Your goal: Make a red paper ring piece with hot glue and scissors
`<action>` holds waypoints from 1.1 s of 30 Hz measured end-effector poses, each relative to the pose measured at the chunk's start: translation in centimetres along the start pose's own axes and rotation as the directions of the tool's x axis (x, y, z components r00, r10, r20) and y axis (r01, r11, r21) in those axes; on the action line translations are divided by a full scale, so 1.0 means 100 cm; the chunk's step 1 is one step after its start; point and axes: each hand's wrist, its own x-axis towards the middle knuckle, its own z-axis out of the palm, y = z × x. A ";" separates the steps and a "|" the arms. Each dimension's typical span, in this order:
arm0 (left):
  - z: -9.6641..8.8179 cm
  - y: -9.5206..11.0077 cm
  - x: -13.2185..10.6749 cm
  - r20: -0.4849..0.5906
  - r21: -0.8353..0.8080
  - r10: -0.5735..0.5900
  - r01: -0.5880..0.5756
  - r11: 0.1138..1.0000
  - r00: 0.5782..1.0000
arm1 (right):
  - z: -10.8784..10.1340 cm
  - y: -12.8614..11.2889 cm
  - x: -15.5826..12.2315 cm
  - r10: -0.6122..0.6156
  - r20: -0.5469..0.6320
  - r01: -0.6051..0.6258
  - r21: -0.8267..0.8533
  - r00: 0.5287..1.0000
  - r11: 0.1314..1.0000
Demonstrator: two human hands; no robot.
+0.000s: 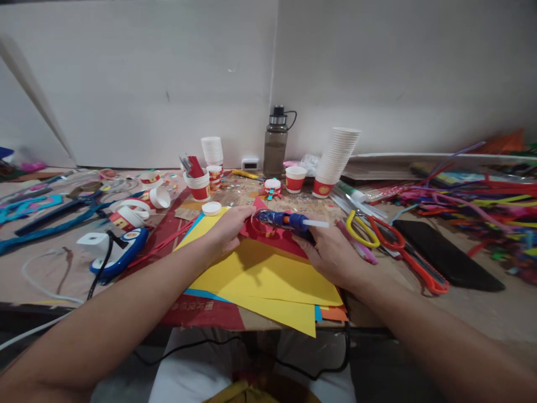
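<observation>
My right hand [329, 249] is wrapped round a blue hot glue gun [289, 220], whose white glue stick sticks out at the right. The gun's front end points left, over a ring cut from a paper cup [260, 228]. My left hand [229, 228] is closed at the left edge of a red paper sheet [280, 242], its fingertips close to the ring. Whether those fingers also touch the ring I cannot tell. Beneath the red paper lie yellow sheets [260, 280], with blue and orange edges showing underneath.
Paper cups [296, 179] and a tall cup stack [335, 162] stand at the back, near a water bottle [276, 148]. Scissors [380, 232], a red cutter [425, 274] and a phone [447, 252] lie right. A power strip [121, 254] and cut cups [130, 215] are left.
</observation>
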 end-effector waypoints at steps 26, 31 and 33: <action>0.004 -0.001 -0.005 -0.002 -0.121 0.014 -0.014 0.993 1.000 | 0.004 0.012 -0.002 0.024 -0.109 -0.035 -0.105 0.994 0.994; 0.004 0.003 -0.006 -0.058 -0.137 0.024 -0.032 0.990 0.998 | 0.002 0.009 -0.003 -0.029 -0.055 0.028 -0.026 0.998 0.999; 0.005 0.007 -0.005 -0.070 -0.148 0.041 -0.051 0.988 0.997 | 0.001 0.008 -0.003 -0.021 -0.035 0.021 -0.008 0.999 1.000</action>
